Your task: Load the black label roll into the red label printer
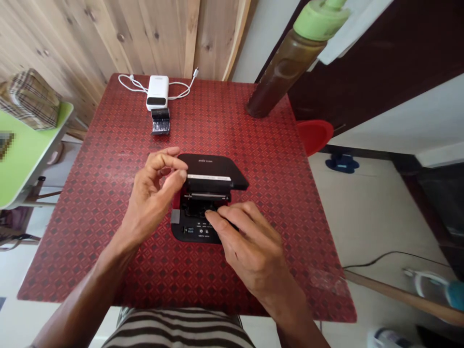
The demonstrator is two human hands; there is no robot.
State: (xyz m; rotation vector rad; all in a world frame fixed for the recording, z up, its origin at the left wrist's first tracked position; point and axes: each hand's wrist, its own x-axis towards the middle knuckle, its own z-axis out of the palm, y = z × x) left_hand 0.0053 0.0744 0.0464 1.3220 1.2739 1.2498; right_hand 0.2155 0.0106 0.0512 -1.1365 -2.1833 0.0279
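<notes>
On the table before me lies a small black printer-like device, its lid (213, 166) raised to show a roller and an inner bay; the front panel (197, 233) has small buttons and white print. My left hand (154, 186) has thumb and forefinger closed at the lid's left edge. My right hand (250, 237) reaches into the bay from the right, thumb and forefinger pressed close together; whatever they grip, if anything, is hidden. Beyond the device, a short curled black strip (160, 122) touches a white power bank (158, 91) with white cables.
The red patterned table (119, 145) carries a tall brown bottle (279, 72) with a green cap at its back right corner. A red stool (314, 136) stands beyond the right edge. To the left is a green table (25, 164) with a plaid bag (34, 99).
</notes>
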